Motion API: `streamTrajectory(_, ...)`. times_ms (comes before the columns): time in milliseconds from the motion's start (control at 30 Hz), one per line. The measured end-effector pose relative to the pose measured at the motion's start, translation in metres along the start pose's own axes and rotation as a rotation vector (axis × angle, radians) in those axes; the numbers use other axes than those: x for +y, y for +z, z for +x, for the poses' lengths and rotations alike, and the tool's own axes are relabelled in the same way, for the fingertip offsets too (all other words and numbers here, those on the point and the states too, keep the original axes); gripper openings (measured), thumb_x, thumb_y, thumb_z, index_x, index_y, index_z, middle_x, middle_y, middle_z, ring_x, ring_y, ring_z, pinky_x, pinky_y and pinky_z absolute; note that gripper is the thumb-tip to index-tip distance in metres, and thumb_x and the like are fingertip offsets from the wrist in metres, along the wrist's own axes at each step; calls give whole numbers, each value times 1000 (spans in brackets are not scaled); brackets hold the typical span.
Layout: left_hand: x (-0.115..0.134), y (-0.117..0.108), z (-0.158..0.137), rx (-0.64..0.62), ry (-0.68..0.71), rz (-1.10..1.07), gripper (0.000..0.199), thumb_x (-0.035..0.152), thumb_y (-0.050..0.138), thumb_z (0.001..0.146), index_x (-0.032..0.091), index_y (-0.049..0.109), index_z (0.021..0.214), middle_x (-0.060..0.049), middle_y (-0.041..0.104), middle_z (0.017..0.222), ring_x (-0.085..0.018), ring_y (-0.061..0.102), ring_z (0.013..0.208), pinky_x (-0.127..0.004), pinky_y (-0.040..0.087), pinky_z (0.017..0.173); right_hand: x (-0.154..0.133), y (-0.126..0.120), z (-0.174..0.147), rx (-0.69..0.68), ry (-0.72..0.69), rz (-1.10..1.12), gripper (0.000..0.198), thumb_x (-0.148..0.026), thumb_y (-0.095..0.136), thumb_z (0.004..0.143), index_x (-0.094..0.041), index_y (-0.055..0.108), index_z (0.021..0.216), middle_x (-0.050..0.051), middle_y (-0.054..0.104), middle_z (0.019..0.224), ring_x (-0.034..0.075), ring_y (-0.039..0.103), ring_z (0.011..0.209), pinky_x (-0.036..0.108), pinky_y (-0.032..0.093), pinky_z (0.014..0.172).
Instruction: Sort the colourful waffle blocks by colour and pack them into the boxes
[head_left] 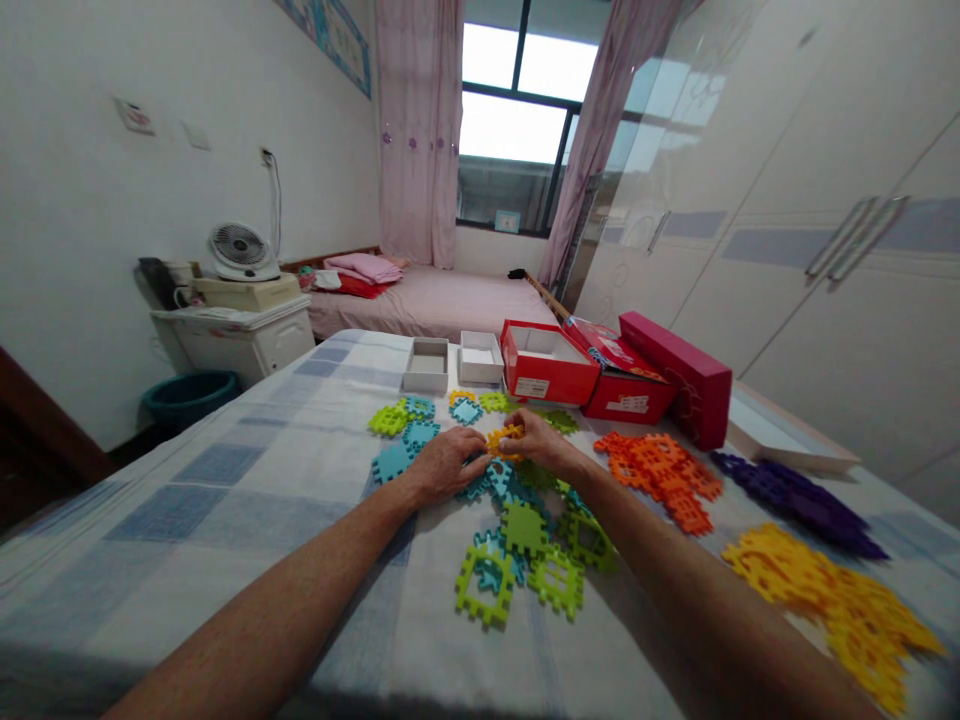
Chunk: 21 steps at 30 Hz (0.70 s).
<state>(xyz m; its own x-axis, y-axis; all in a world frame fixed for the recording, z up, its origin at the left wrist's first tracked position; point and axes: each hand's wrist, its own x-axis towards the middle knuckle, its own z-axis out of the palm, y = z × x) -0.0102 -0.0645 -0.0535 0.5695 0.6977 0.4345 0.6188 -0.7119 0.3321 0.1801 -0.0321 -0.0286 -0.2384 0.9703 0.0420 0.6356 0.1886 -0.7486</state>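
Observation:
In the middle of the table, a yellow interlocking plastic tile (504, 440) is between my two hands, just above the pile. My right hand (546, 442) pinches its right side. Curled fingers of my left hand (448, 464) close at its left edge; part of that grip is hidden. Beneath and around the hands lie blue interlocking tiles (394, 462) and green tiles (523, 528), mixed and overlapping. A green square frame tile (484, 588) lies nearest me.
Heaps of orange tiles (664, 475), purple tiles (802, 502) and yellow tiles (832, 590) lie to the right. Along the far edge stand a grey-white box (426, 379), a white box (481, 372), a red box (551, 387) and a dark pink box lid (686, 385). A checked cloth (217, 520) covers the table.

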Motion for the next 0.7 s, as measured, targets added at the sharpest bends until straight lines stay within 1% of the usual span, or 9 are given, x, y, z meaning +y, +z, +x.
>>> streamTrajectory(100,-2,0,0,-8,-30,4,24,31,47,90,18,67,91,-6,68,100,-17,60,97,-30,45,91,-6,-7,0,100,22,198,31,-22,62,65,-17,52,93,2,59,85,14,57,73,26,46,66)
streamTrajectory(167,-3,-1,0,-11,-39,3,24,31,47,90,18,67,89,-7,68,100,-17,60,96,-31,46,91,-11,-22,-6,170,4,282,32,-26,63,65,-17,52,93,3,61,86,14,57,74,27,47,68)
streamTrajectory(233,-4,-1,-1,-6,-40,-1,24,32,47,90,18,67,89,-6,68,101,-17,60,97,-30,46,91,-13,-44,-21,222,-33,334,36,-31,65,65,-17,54,96,3,62,89,15,58,76,28,47,69)
streamTrajectory(333,-4,-2,-2,-2,-35,-2,27,34,45,90,18,67,92,-7,67,103,-18,60,99,-31,46,93,-4,-89,-62,337,-59,356,42,-35,68,66,-19,55,103,3,63,93,15,60,77,28,48,70)
streamTrajectory(400,-5,-3,-3,2,-29,-2,31,38,44,91,18,67,95,-8,67,105,-20,60,100,-33,46,93,13,-123,-99,482,-49,337,42,-37,68,66,-20,56,103,2,63,93,16,61,79,29,49,71)
streamTrajectory(467,-7,-2,-3,17,-23,-3,33,42,43,90,20,67,97,-7,67,107,-21,60,102,-36,46,95,38,-157,-140,693,13,251,40,-37,67,65,-21,57,100,3,63,93,17,61,80,31,49,72)
streamTrajectory(533,-11,0,-3,35,-25,0,36,46,42,89,21,68,97,-7,67,109,-22,60,103,-38,46,95,68,-187,-184,915,152,85,37,-34,65,64,-20,59,98,3,62,90,18,60,78,34,49,74)
streamTrajectory(600,-14,1,-2,47,-26,11,40,49,42,88,21,68,98,-9,66,111,-24,60,105,-39,46,97,100,-210,-224,1088,323,-107,34,-30,60,64,-19,60,97,5,62,89,20,59,78,37,48,76)
streamTrajectory(700,-15,2,-2,57,-14,41,45,51,41,88,18,69,102,-12,65,114,-27,59,108,-41,45,98,144,-230,-267,1184,499,-341,31,-24,51,67,-16,61,95,10,62,96,25,58,91,43,46,86)
